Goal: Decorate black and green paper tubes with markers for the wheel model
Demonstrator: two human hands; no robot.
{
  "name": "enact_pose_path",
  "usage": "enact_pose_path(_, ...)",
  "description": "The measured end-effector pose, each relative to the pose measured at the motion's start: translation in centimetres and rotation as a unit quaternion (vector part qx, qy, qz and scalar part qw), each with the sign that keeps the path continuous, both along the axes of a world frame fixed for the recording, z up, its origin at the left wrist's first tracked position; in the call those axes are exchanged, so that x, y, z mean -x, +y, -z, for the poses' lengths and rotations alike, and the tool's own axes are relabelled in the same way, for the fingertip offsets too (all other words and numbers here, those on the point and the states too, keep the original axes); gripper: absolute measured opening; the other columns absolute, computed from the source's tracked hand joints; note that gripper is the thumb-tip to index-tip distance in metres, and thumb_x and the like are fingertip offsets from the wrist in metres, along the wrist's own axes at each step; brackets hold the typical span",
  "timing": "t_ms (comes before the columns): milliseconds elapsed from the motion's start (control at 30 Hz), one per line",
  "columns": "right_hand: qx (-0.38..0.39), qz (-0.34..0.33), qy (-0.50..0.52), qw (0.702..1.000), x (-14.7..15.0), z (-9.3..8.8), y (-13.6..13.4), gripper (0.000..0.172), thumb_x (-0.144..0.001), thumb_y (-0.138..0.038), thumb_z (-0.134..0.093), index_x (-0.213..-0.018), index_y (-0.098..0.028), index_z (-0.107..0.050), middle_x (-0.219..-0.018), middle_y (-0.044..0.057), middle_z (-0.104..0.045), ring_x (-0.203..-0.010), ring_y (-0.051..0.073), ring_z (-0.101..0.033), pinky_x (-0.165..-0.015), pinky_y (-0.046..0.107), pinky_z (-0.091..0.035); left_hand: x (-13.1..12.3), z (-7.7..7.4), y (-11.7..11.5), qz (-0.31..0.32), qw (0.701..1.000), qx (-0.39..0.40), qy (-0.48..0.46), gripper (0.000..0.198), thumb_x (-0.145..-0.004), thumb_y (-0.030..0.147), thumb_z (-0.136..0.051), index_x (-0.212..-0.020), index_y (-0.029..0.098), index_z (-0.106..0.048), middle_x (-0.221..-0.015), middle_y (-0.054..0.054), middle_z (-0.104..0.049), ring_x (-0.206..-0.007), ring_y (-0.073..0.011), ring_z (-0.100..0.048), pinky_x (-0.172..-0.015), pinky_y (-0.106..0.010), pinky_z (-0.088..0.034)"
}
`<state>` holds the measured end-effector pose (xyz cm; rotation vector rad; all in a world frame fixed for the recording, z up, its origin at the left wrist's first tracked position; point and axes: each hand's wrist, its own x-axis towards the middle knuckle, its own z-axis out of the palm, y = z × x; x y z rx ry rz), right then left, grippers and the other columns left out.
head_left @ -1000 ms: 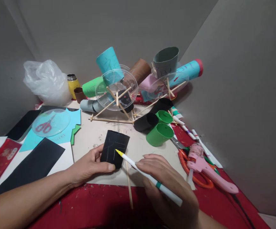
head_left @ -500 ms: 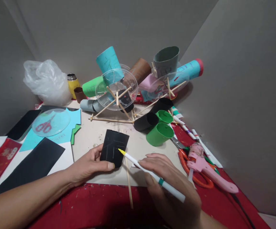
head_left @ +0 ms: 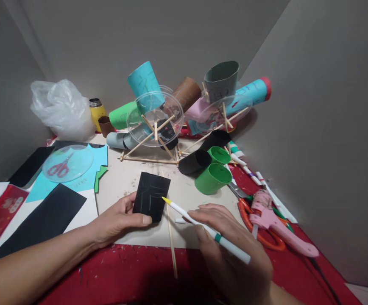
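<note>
Grey walls (head_left: 177, 34) meet behind a red-covered bench (head_left: 110, 275), where a pale sheet (head_left: 123, 167) lies under most of the handiwork. The left hand (head_left: 117, 216) grips a black piece (head_left: 152, 197) by its lower left side, thumb laid across the front and fingers curled behind, so that it tilts up near the bench's front edge. Its forearm slants in from the lower left corner. Pale lines mark the black face. The right hand (head_left: 235, 241) is closed around a white pen (head_left: 199, 222) in a writing grip, fingers bent over the barrel and the back of the hand uppermost; its wrist comes from the lower right. The pen's yellow tip is at the black piece's right edge; whether it touches, I cannot tell. A thin wooden stick (head_left: 172, 252) lies between the hands. Beyond them stand a green cup (head_left: 212, 181) and a stick frame (head_left: 152, 160); a pink glue gun (head_left: 271, 222) rests right of the right hand.
</note>
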<state>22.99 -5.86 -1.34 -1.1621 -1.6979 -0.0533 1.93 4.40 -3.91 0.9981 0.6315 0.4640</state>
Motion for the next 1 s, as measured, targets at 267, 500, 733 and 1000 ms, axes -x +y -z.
enact_pose_path(267,0.003,-0.003,0.003,1.0,-0.15,0.23,-0.09,0.031,-0.087,-0.002,-0.057,-0.111,-0.02,-0.067,-0.088,0.005,-0.077,-0.078,0.021,-0.074,-0.074,0.038,-0.058,0.1,0.27,0.08,0.002,1.0,-0.006,-0.004,0.062,-0.072,0.035,-0.088,-0.128,0.018,-0.067,-0.127,-0.011,-0.069,-0.114,-0.0276,-0.061,-0.103,-0.04,-0.042)
enact_pose_path(500,-0.001,-0.002,0.003,1.0,-0.1,0.19,-0.08,0.031,-0.087,-0.002,-0.057,-0.11,-0.02,-0.066,-0.088,0.004,-0.077,-0.077,0.021,-0.074,-0.074,0.038,-0.059,0.07,0.05,0.09,0.003,1.0,-0.004,-0.005,0.061,-0.072,0.035,-0.087,-0.127,0.018,-0.068,-0.125,-0.011,-0.07,-0.113,-0.0269,-0.061,-0.102,-0.04,-0.041)
enact_pose_path(733,-0.007,-0.002,0.001,1.0,-0.08,0.29,0.0,0.031,-0.087,-0.001,-0.057,-0.11,-0.02,-0.066,-0.087,0.005,-0.077,-0.076,0.02,-0.073,-0.073,0.037,-0.058,-0.01,0.0,0.13,0.005,1.0,-0.003,-0.004,0.066,-0.071,0.036,-0.087,-0.131,0.017,-0.066,-0.131,-0.012,-0.068,-0.116,-0.0275,-0.059,-0.103,-0.04,-0.04)
enact_pose_path(1000,-0.003,0.012,-0.015,1.0,-0.09,0.08,0.01,0.028,-0.089,-0.002,-0.056,-0.109,-0.02,-0.065,-0.087,0.005,-0.077,-0.077,0.019,-0.074,-0.074,0.037,-0.058,0.05,0.18,0.17,0.005,1.0,0.0,-0.009,0.066,-0.071,0.034,-0.087,-0.132,0.017,-0.066,-0.133,-0.013,-0.067,-0.118,-0.0286,-0.058,-0.105,-0.041,-0.04)
